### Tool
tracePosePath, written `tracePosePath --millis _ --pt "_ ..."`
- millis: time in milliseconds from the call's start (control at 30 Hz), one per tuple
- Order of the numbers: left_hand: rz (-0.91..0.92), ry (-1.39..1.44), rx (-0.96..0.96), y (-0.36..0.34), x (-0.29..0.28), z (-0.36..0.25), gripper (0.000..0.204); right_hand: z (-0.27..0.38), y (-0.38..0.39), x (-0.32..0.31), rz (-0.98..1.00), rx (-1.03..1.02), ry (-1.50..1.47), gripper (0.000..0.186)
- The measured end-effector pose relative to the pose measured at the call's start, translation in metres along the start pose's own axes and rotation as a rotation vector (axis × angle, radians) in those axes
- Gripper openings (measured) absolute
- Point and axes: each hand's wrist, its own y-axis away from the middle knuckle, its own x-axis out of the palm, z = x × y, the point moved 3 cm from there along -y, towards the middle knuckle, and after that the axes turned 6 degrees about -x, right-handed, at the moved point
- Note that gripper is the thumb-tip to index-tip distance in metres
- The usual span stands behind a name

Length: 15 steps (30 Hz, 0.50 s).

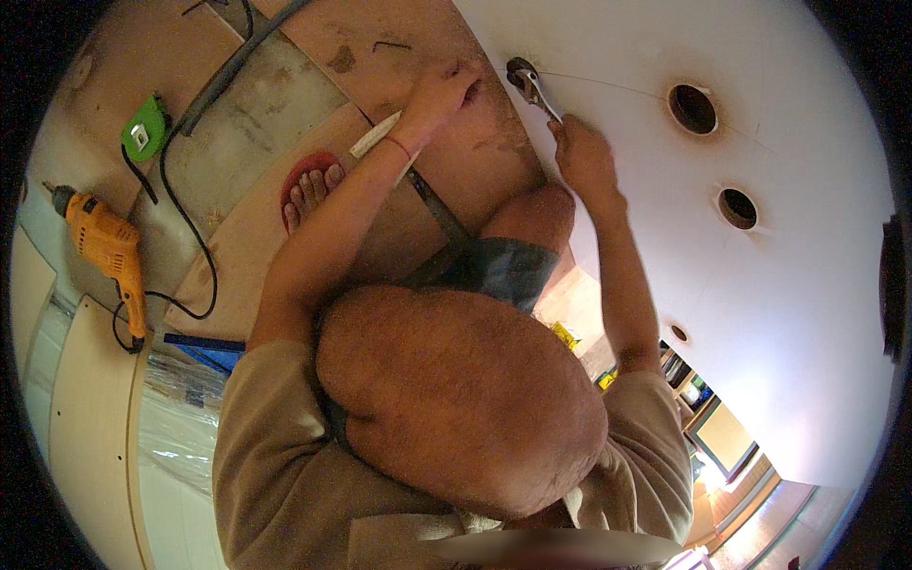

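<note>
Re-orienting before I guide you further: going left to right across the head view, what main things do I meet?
Orange drill → foot → left hand → tool held in the right hand → upper round hole → middle round hole.

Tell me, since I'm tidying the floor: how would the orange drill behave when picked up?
The orange drill is probably heavy for its size, given its bulky power-tool body. Its moulded shape suggests it is stiff. The thin black cord looping beside it looks floppy and may trail along.
</note>
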Motion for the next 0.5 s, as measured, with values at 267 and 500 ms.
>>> tracePosePath --millis 267,500 --pt "0.046 0.072 0.026 0.001 -0.009 0.013 0.027 0.003 -0.043 -0.024 0.223 -0.191 0.161 0.03" --pt "0.003 0.074 -0.127 0.008 -0.011 -0.005 0.029 -0.014 0.001 0.125 0.109 0.373 -0.19 0.028"
